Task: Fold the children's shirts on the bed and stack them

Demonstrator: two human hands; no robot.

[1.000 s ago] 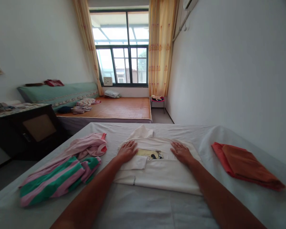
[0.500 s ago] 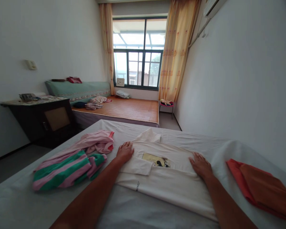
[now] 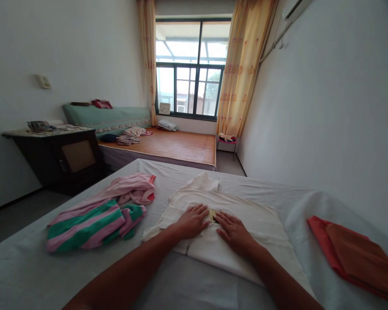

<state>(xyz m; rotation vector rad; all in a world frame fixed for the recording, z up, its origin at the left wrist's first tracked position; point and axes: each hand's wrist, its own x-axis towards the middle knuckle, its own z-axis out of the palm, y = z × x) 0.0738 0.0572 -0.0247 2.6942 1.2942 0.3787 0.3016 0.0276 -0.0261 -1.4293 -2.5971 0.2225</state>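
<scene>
A cream T-shirt (image 3: 245, 215) with a small printed picture lies flat on the white bed sheet (image 3: 187, 284) in front of me. My left hand (image 3: 191, 221) presses palm-down on its middle, fingers spread. Beside it, almost touching, my right hand (image 3: 233, 232) also lies flat on the shirt. Between the two hands a sliver of the yellow print shows. Neither hand grips anything.
A pink and green striped garment (image 3: 93, 221) with a pink one (image 3: 134, 189) lies to the left. Folded orange-red cloth (image 3: 355, 254) lies at the right by the wall. Beyond stand a dark cabinet (image 3: 56, 159), a mat-covered bed (image 3: 168, 146) and a small stool (image 3: 226, 140).
Both hands have slid inward from the shirt's left and right edges to its middle, covering most of the print. The folded sleeve under my left hand has shifted.
</scene>
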